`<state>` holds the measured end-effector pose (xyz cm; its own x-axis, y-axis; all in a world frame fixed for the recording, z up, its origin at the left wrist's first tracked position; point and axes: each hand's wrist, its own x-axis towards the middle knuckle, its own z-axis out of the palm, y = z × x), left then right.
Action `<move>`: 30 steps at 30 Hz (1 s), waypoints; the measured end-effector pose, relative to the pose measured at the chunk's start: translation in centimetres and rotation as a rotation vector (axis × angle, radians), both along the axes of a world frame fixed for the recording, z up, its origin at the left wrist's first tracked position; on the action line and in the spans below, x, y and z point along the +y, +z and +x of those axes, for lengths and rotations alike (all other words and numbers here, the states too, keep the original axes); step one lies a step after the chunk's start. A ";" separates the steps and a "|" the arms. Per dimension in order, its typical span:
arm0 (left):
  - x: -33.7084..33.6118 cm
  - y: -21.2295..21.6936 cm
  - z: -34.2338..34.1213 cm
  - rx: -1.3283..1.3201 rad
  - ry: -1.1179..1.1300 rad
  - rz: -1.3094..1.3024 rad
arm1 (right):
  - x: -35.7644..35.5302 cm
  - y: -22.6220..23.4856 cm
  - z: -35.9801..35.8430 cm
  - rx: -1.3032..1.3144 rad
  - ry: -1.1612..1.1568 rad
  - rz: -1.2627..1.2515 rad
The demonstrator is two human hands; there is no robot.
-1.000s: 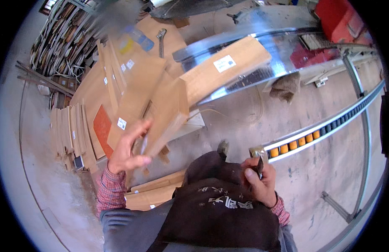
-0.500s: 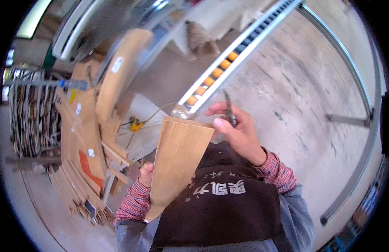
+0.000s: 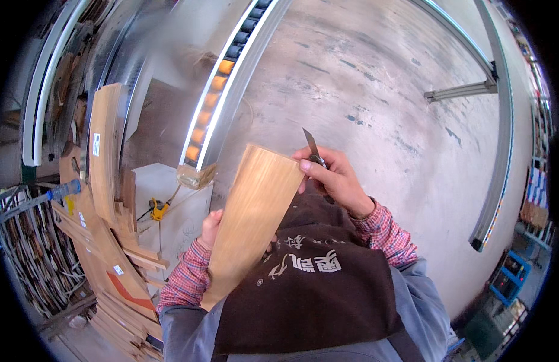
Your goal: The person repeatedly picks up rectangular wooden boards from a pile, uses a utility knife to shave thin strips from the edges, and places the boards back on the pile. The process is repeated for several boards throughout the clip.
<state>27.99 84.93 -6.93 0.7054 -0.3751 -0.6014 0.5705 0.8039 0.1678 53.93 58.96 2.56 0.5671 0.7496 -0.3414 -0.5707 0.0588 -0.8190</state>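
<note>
A flat, pale brown wooden board [image 3: 252, 220] leans at a slant in front of my body. My left hand [image 3: 211, 229] grips its left edge; some of the fingers are hidden behind it. At the board's upper right corner is my right hand [image 3: 337, 178], its thumb against the edge. The same hand keeps a dark knife [image 3: 313, 146] in its curled fingers, with the pointed blade sticking up and away from the board.
A roller conveyor rail [image 3: 216, 90] with orange and black rollers ends just beyond the board. Stacked wooden panels [image 3: 107, 151] stand at the left, near a yellow tool [image 3: 159, 209] on a white surface. A metal frame [image 3: 500, 139] curves along the right.
My view has swung to the right, so the rail and panels sit farther left. My right thumb has come onto the board's corner, and the knife stays in that hand.
</note>
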 end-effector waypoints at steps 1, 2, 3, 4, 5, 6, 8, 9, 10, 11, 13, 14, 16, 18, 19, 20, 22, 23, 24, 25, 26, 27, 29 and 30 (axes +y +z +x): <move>-0.1 -0.5 0.4 0.003 -0.010 0.002 | -0.4 -0.4 0.0 0.016 -0.015 -0.007; 0.0 -0.8 0.6 0.004 -0.020 0.009 | -0.9 -1.0 0.0 0.035 -0.027 -0.011; -0.2 -1.0 0.8 0.008 -0.027 0.013 | -1.5 -1.5 -0.1 0.047 -0.033 -0.030; -0.4 -1.2 0.9 0.008 -0.030 0.015 | -2.1 -2.0 -0.1 0.059 -0.037 -0.051; -0.5 -1.4 1.0 0.008 -0.038 0.016 | -2.7 -2.5 -0.3 0.071 -0.044 -0.071; -0.6 -1.6 1.2 0.008 -0.042 0.020 | -3.2 -3.1 -0.3 0.080 -0.050 -0.058; -0.9 -2.0 1.4 0.008 -0.047 0.022 | -3.9 -3.9 -0.5 0.099 -0.060 -0.030; -0.9 -2.1 1.3 0.006 -0.045 0.024 | -4.1 -3.9 -0.6 0.115 -0.060 -0.019; -1.1 -2.2 1.3 0.002 -0.045 0.023 | -4.2 -3.8 -0.8 0.131 -0.061 -0.008; -1.0 -2.1 1.5 -0.008 -0.038 0.030 | -4.1 -3.6 -0.6 0.141 -0.058 0.005; -0.8 -1.7 1.7 -0.040 -0.028 0.029 | -4.1 -3.5 -0.5 0.160 -0.052 0.024; -0.8 -1.0 2.1 -0.065 -0.024 0.030 | -3.9 -3.3 -0.4 0.164 -0.043 0.039; -1.0 0.7 2.8 -0.139 -0.017 0.004 | -3.8 -3.1 -0.6 0.165 -0.050 0.048; -1.1 2.0 3.0 -0.201 -0.018 -0.019 | -3.6 -2.4 -1.0 0.156 -0.054 0.028; -1.0 1.8 2.7 -0.199 -0.026 -0.020 | -3.6 -2.0 -1.3 0.148 -0.058 0.003; -0.9 1.8 2.5 -0.198 -0.031 -0.019 | -3.5 -1.7 -1.4 0.140 -0.060 -0.019; -0.6 2.1 2.2 -0.186 -0.066 -0.036 | -3.5 -1.4 -1.8 0.114 -0.057 -0.017; -0.5 2.0 2.3 -0.181 -0.088 -0.051 | -3.5 -1.3 -2.0 0.099 -0.063 -0.022; -0.3 1.9 2.2 -0.163 -0.098 -0.053 | -3.3 -1.0 -2.0 0.094 -0.067 -0.046; -0.1 1.8 2.1 -0.145 -0.107 -0.056 | -3.1 -0.5 -2.1 0.089 -0.071 -0.071; 0.0 1.7 2.2 -0.126 -0.118 -0.059 | -3.1 -0.3 -2.0 0.084 -0.077 -0.095; 0.1 1.6 2.4 -0.133 -0.131 -0.049 | -3.0 -0.3 -2.1 0.076 -0.086 -0.112; 0.2 1.7 2.9 -0.144 -0.160 -0.028 | -3.0 -1.0 -2.3 0.061 -0.107 -0.145; 0.4 2.0 3.2 -0.125 -0.189 0.015 | -3.0 -1.1 -2.3 0.053 -0.110 -0.164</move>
